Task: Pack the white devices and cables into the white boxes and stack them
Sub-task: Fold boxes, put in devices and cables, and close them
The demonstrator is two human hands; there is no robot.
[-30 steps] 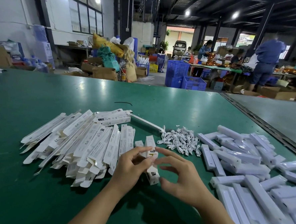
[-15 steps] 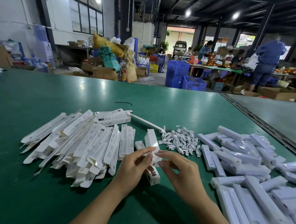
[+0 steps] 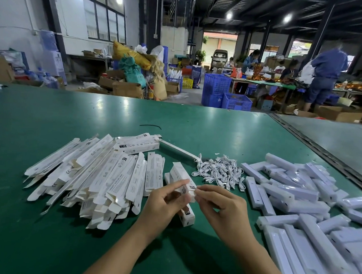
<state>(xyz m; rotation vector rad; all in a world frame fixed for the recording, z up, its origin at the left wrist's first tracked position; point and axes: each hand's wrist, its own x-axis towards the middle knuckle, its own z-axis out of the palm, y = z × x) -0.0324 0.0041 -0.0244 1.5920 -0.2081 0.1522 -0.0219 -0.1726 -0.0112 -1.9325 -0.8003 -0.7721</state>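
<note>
**End flap of one white box being worked, between both hands**

The left hand (image 3: 163, 201) grips the near end of a slim white box (image 3: 181, 175). Its thumb and curled fingers are wrapped round the box, and the forefinger lies along the top edge. The right hand (image 3: 220, 207) meets it from the other side, with thumb and fingertips pinching the small flap at that same end. The box is lifted clear of the green table (image 3: 50, 118) and tilts up and away from the person. Whether a device and cable are already inside cannot be seen.

Directly beneath the hands a second box (image 3: 187, 216) lies on the table, squared up with its end closed. To the left is a fanned heap of flat cartons (image 3: 101, 174), unfolded and printed "SMART SENSOR LAMP". A few assembled boxes (image 3: 137, 144) lie at its far edge. Just beyond the held box is a tangle of short white cables (image 3: 220, 171). To the right is a loose pile of bar-shaped white devices (image 3: 299, 197) in clear wrap.

This looks like the flap-tucking step on a single box. If it is loaded, the next move calls for pushing the tab squarely into the slot without creasing it, then laying the box on the one below. If it is empty, the right hand must let go and fetch a device and a cable.
</note>
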